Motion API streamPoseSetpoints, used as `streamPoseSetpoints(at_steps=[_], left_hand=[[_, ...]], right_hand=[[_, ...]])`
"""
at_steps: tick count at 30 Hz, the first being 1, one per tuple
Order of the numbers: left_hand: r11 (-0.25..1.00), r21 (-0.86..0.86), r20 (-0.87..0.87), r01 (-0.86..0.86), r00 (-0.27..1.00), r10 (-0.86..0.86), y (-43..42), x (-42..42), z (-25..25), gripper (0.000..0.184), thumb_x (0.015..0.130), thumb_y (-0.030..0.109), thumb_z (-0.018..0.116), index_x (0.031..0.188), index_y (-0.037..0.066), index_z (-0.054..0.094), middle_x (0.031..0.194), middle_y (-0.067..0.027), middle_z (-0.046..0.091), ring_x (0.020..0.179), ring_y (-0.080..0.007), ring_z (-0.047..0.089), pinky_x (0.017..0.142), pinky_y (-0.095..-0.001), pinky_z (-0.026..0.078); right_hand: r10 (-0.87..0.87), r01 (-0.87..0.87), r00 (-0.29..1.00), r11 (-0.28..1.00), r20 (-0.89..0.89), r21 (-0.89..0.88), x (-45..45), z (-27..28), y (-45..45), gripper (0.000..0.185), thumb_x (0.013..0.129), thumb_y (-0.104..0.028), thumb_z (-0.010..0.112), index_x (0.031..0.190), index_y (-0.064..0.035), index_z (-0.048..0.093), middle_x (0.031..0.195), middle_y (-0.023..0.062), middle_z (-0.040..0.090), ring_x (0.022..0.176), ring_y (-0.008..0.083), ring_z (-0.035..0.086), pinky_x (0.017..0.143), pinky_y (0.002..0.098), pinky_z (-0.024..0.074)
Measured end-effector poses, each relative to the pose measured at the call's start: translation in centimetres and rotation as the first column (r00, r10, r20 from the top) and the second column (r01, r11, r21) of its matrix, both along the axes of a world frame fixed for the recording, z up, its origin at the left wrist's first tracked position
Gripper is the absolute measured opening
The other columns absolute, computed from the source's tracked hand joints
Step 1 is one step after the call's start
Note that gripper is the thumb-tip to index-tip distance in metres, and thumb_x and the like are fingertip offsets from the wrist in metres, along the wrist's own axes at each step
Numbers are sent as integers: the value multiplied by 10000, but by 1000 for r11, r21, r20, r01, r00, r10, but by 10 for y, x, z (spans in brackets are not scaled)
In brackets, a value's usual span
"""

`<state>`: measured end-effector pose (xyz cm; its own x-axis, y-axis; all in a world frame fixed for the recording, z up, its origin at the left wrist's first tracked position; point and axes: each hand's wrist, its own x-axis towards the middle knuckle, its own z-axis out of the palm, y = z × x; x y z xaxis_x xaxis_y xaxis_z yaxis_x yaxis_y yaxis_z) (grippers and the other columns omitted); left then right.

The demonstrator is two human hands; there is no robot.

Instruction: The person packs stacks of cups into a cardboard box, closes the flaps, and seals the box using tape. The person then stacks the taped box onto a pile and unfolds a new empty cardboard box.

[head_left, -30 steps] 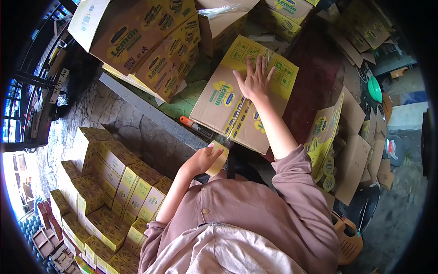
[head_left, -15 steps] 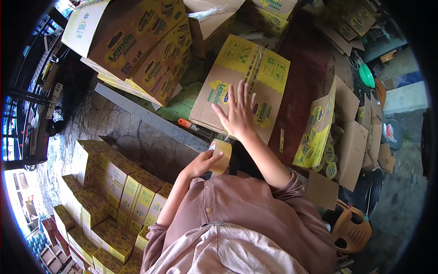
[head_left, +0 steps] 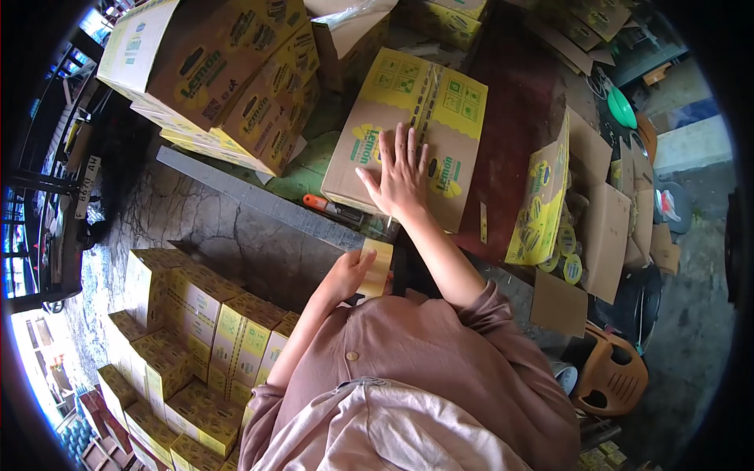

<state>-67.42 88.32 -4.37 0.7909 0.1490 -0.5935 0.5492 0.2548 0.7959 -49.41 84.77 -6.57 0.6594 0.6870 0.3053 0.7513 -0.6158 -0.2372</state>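
The right hand (head_left: 402, 182) lay palm down over the near part of a closed Lemon carton (head_left: 452, 90), its fingers spread well apart; how hard it pressed could not be told. The carton sat on the counter (head_left: 514, 149), set at a slant, its near edge close to the counter's front. Its top was brown on the near side and yellow on the far side, with green pictograms printed on the yellow part and a dashed band running along the middle.

The left hand (head_left: 345, 275) was held low, in front of the person's torso, with the fingers clamped on a roll of yellowish packing tape (head_left: 378, 263). The roll was just beside the counter's front edge, below the carton's near corner.

An orange-handled utility knife (head_left: 334, 208) lay at that edge, left of the carton's near corner. Further left rose a stack of larger Lemon cartons (head_left: 263, 118), printed in brown, yellow and green. To the right stood an open carton (head_left: 540, 196), its flaps folded outward, with round yellow-topped cups (head_left: 572, 268) showing inside it.

Many small yellow-and-brown boxes (head_left: 192, 357) were piled in steps at the lower left. A brown plastic chair (head_left: 609, 385) stood at the lower right, and a green bowl (head_left: 622, 107) showed at the upper right.
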Motion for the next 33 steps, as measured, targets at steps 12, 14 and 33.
streamPoseSetpoints(at_steps=[12, 14, 33], left_hand=[[742, 669, 70, -39, 998, -11, 3, -5, -49, 439, 849, 373, 531, 950, -46, 446, 693, -174, 590, 650, -188, 567, 571, -317, 446], [752, 647, 150, -126, 988, 37, -2, -5, -50, 414, 852, 335, 549, 972, -29, 394, 684, -167, 588, 626, -182, 560, 545, -316, 438], [893, 400, 196, -205, 971, 135, -8, -8, -36, 285, 880, 193, 531, 983, -7, 355, 722, -188, 618, 599, -179, 598, 521, -299, 450]], right_hand=[[238, -48, 957, 697, -167, 716, 12, 14, -28, 440, 818, -261, 572, 1185, -41, 473, 1286, 202, 366, 1236, 315, 308, 1020, 435, 244], [-58, 90, 996, 674, -69, 733, 12, 17, -83, 82, 819, -78, 552, 858, -26, 604, 967, 113, 534, 861, 245, 530, 761, 354, 430], [-709, 771, 543, 633, -450, -68, 48, -129, -246, 253, 672, -264, 708, 815, -57, 679, 767, 127, 655, 744, 258, 637, 686, 339, 485]])
